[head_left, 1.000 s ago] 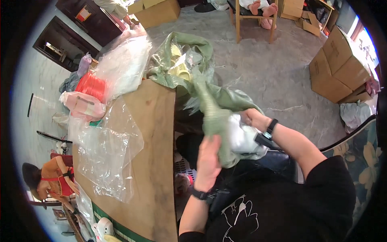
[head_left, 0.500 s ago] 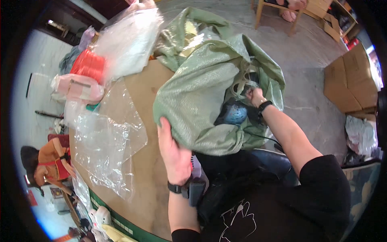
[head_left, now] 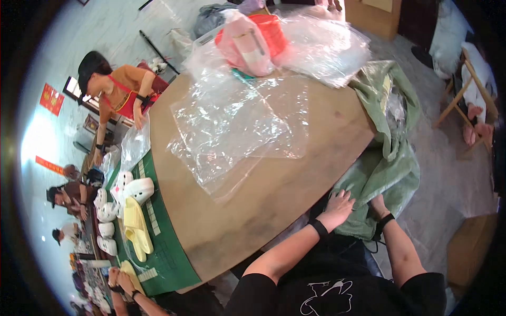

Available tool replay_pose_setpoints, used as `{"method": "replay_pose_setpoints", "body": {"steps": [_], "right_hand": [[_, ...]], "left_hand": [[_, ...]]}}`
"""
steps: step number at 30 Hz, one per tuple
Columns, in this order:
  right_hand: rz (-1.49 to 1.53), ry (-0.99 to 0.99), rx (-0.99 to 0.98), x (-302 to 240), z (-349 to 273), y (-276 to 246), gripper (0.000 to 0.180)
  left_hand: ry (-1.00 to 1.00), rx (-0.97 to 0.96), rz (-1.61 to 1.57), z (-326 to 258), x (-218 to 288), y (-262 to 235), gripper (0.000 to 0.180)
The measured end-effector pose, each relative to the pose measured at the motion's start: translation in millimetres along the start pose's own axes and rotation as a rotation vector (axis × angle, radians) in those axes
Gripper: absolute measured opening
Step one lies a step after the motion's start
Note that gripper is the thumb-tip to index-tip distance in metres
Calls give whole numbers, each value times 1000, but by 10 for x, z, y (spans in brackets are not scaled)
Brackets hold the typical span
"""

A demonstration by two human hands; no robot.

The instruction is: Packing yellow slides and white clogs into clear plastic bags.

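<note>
A green woven sack [head_left: 387, 176] hangs beside the table's right edge, close against my body. My left hand [head_left: 338, 207] rests on the sack's near side, its fingers stretched out over the cloth. My right hand [head_left: 378, 207] is at the sack a little further right. Its fingers are hidden in the folds, so their grip does not show. Clear plastic packaging [head_left: 396, 109] shows in a second opening of green woven cloth beyond. What lies inside the near sack is out of sight.
Clear plastic bags [head_left: 253, 131] lie on the brown tabletop [head_left: 247, 221]. A pink package [head_left: 247, 47] and a red bundle [head_left: 271, 34] sit at the far edge. Pale yellow slippers [head_left: 137, 226] and white clogs [head_left: 138, 188] are on a green mat [head_left: 171, 263]. Co-workers stand at left; a carton [head_left: 472, 242] is at right.
My view has swung left. The sack, which was raised with a blue item showing inside, now hangs lower. My right hand has come out of its opening; my left has shifted along the cloth.
</note>
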State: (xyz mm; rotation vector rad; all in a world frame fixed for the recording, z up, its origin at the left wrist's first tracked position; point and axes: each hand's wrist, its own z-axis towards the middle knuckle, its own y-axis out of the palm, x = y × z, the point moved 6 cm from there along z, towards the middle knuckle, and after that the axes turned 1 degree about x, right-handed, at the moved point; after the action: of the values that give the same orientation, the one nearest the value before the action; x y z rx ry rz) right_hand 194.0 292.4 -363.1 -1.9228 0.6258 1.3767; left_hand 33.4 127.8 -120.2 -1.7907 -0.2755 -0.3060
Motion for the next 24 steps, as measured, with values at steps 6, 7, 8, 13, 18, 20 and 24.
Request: {"method": "replay_pose_setpoints", "body": {"steps": [6, 7, 8, 13, 18, 20, 24], "right_hand": [[-618, -49, 49, -1091, -130, -396, 38], [-550, -265, 16, -1295, -250, -425, 39], [-647, -257, -10, -1354, -323, -452, 38], [-1043, -218, -417, -2112, -942, -455, 27], [-537, -119, -552, -3494, -1041, 150, 24], [-493, -184, -545, -4117, -1069, 542, 22], [-694, -951, -359, -5072, -1265, 1382, 25]], "left_hand": [[164, 503, -450, -634, 187, -953, 47], [167, 628, -437, -871, 134, -1209, 47], [82, 695, -298, -1087, 7, -1436, 50], [-497, 766, 281, -1930, -967, -1878, 68], [-693, 597, 322, -2499, -1574, -1552, 61], [-687, 558, 281, -2706, -1588, -1410, 57], [-698, 559, 219, -3178, -1357, -1392, 39]]}}
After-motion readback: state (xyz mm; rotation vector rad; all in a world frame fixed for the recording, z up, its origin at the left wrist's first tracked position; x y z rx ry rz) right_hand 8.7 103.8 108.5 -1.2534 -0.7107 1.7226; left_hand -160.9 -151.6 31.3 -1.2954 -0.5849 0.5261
